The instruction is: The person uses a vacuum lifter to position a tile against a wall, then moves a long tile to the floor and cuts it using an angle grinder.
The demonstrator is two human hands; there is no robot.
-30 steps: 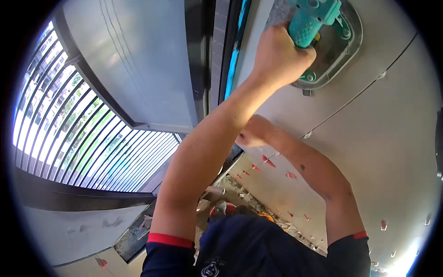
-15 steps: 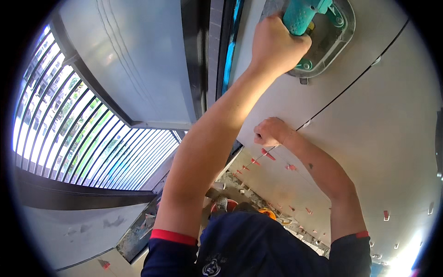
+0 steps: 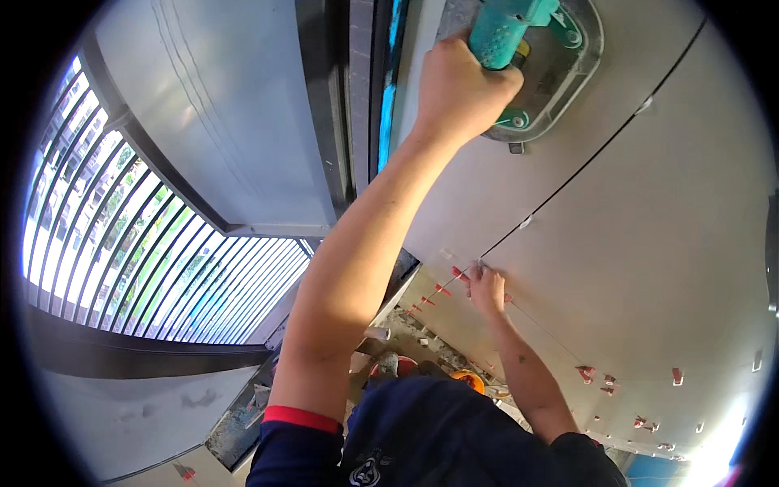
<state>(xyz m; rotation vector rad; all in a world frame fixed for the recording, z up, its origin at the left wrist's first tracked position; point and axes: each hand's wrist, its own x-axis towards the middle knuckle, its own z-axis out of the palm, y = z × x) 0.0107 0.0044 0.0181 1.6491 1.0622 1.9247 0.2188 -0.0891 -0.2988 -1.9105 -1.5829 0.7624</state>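
Note:
My left hand [image 3: 462, 89] is wrapped round the grip of a teal tile vibrator [image 3: 495, 36], at the upper middle. Its rounded grey base [image 3: 572, 89] rests on a large pale tile [image 3: 641, 211]. Farther down the dark seam, my right hand [image 3: 488, 290] is closed, its fingertips at the joint between tiles. Right beside those fingers is a red levelling wedge [image 3: 460, 274]; whatever they pinch, if anything, is too small to make out. Small white clips, such as one clip [image 3: 526, 221], stick out of the seam.
More red wedges [image 3: 586, 374] dot the tiled wall at lower right. A barred window [image 3: 154, 243] and a grey panel [image 3: 219, 114] stand to the left. Below, beside my body, are an orange bucket [image 3: 468, 380] and rubble on the floor.
My right hand has moved down along the seam to the red wedge, its arm drawn lower. My left hand keeps its hold on the tile vibrator; the whole view has shifted slightly.

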